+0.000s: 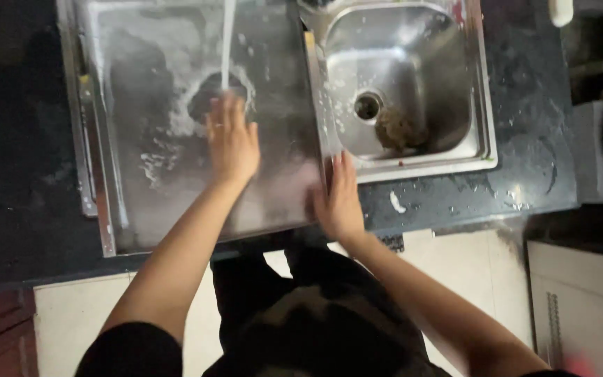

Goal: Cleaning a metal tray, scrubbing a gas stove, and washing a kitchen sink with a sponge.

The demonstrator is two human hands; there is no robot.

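A large flat steel tray (pixel 148 202) lies over the left side of the sink, wet and flecked with foam. A thin stream of water (pixel 227 42) falls onto it. My left hand (pixel 232 139) lies flat on the tray's surface right under the stream, palm down, holding nothing. My right hand (pixel 340 199) grips the tray's right edge near its front corner, fingers over the rim.
To the right is a steel sink basin (pixel 455 84) with a drain (pixel 366 106) and a brown scrubber (pixel 399 130) in it. Dark wet countertop (pixel 525 167) surrounds the sink, with foam spots. A white cabinet (pixel 584 300) stands at the lower right.
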